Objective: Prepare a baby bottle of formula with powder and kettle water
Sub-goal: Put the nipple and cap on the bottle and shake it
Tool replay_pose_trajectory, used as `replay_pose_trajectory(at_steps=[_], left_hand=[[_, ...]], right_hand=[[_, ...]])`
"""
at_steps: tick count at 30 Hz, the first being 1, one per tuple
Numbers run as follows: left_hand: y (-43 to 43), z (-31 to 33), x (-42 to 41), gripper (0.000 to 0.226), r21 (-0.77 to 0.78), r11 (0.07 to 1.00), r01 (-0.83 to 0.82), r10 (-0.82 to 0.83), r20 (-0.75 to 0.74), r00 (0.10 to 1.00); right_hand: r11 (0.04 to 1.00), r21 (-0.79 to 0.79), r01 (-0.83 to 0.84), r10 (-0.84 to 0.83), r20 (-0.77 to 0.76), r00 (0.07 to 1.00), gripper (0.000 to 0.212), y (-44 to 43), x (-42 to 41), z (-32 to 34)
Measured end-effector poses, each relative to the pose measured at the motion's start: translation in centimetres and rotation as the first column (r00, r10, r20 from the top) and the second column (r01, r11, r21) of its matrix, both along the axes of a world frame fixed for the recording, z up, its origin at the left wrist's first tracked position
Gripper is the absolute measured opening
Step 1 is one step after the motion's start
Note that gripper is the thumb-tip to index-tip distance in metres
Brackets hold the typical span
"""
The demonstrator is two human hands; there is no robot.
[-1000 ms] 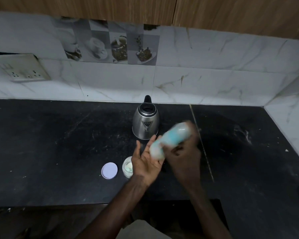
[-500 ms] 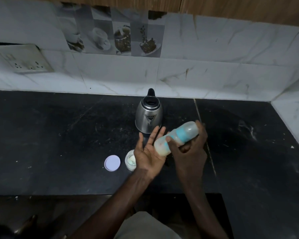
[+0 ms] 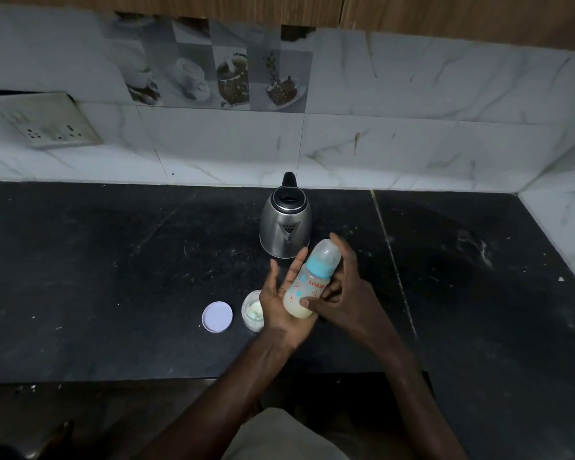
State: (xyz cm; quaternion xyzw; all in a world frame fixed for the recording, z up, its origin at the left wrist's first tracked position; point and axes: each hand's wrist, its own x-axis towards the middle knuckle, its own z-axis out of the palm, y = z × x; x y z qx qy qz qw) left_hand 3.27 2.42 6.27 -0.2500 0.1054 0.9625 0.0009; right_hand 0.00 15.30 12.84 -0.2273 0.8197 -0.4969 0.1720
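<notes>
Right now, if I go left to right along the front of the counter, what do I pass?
round lid → small open jar → left hand → baby bottle → right hand

Kettle [image 3: 285, 224] stands at centre, jar [image 3: 252, 312] and lid [image 3: 217, 316] near its front-left; broad counter [image 3: 478, 293] stretches to either side.

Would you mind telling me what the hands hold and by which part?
The right hand grips the bottle round its body, thumb near the base; the open left hand rests flat against its side.
</notes>
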Motion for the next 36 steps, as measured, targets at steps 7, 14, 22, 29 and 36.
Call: replay_pose_trajectory(at_steps=[7, 14, 22, 29, 36], left_hand=[[-0.3, 0.2, 0.0, 0.069, -0.039, 0.999, 0.011, -0.011, 0.004, 1.000], [-0.5, -0.1, -0.3, 0.070, -0.081, 0.997, 0.001, -0.003, -0.017, 1.000], [-0.9, -0.2, -0.4, 0.071, -0.103, 0.994, -0.018, 0.015, -0.022, 1.000], [-0.5, -0.6, 0.0, 0.071, -0.055, 0.998, 0.000, 0.000, -0.013, 1.000], [-0.5, -0.5, 0.2, 0.071, -0.038, 0.999, -0.009, 0.009, -0.020, 1.000]], right_hand=[[0.996, -0.057, 0.069, -0.071, -0.031, 0.997, 0.113, -0.8, 0.5, 0.3], [0.851, -0.345, 0.396, -0.463, -0.138, 0.875, 0.108, -0.8, 1.0, 2.2], [0.716, -0.486, 0.501, -0.672, -0.285, 0.683, 0.104, -0.4, 3.7, 2.1], [0.828, -0.276, 0.487, -0.553, -0.261, 0.791, 0.106, -0.5, 4.2, 0.8], [0.888, -0.138, 0.438, -0.459, -0.238, 0.856, 0.101, -1.0, 4.2, 1.2]])
